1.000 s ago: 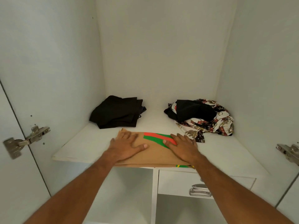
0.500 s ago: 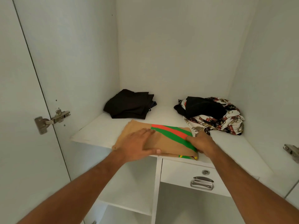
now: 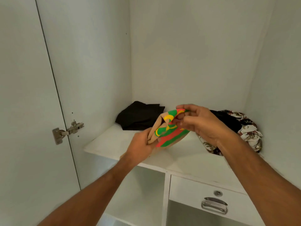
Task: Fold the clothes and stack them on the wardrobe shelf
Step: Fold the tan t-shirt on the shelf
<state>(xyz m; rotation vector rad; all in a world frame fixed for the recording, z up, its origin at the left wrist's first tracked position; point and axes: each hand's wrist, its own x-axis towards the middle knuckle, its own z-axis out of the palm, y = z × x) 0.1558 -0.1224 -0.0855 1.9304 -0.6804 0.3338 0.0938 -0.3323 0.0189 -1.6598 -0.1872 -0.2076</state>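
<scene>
A folded tan garment with red, green and yellow print (image 3: 167,129) is held up off the white wardrobe shelf (image 3: 114,144), tilted on edge. My left hand (image 3: 143,144) grips its lower left end. My right hand (image 3: 197,123) pinches its upper right end. A folded black garment (image 3: 138,117) lies at the back left of the shelf. A crumpled pile of floral and black clothes (image 3: 244,128) lies at the back right, partly hidden by my right hand.
The wardrobe's left door (image 3: 24,111) stands open with a metal hinge (image 3: 68,131). Below the shelf are a white drawer (image 3: 206,198) with a metal handle (image 3: 214,205) and an open compartment (image 3: 143,193) to its left.
The tan garment lay flat on the shelf's front under both palms. Both hands have gripped its ends and lifted it off the shelf. The view has shifted left.
</scene>
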